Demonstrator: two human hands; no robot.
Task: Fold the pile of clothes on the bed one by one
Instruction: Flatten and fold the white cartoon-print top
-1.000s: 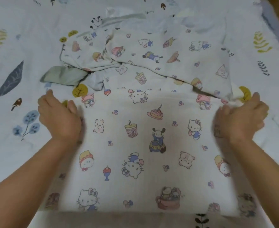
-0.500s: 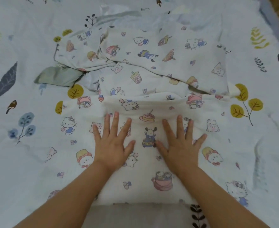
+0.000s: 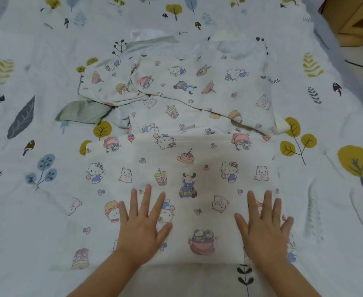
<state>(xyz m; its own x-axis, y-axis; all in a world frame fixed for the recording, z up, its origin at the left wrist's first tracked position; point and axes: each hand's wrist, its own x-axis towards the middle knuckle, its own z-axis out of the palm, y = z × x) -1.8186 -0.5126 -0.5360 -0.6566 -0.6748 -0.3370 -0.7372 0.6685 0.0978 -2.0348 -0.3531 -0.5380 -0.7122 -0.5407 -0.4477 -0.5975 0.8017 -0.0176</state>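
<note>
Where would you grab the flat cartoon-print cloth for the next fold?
Probably the two far corners of the cartoon-print cloth, pinched from above and outside. It lies flat, that edge straight and uncovered, while the left hand and right hand press the near part.

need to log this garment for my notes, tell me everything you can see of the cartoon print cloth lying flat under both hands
The cartoon print cloth is white, thin-looking fabric printed with small cats, bears, a cake and drink cups. It lies flat on the bed sheet nearest the person, its far edge straight and doubled like a fold. The left hand and right hand press on its near half, fingers spread. Its far edge meets the pile of clothes.
</note>
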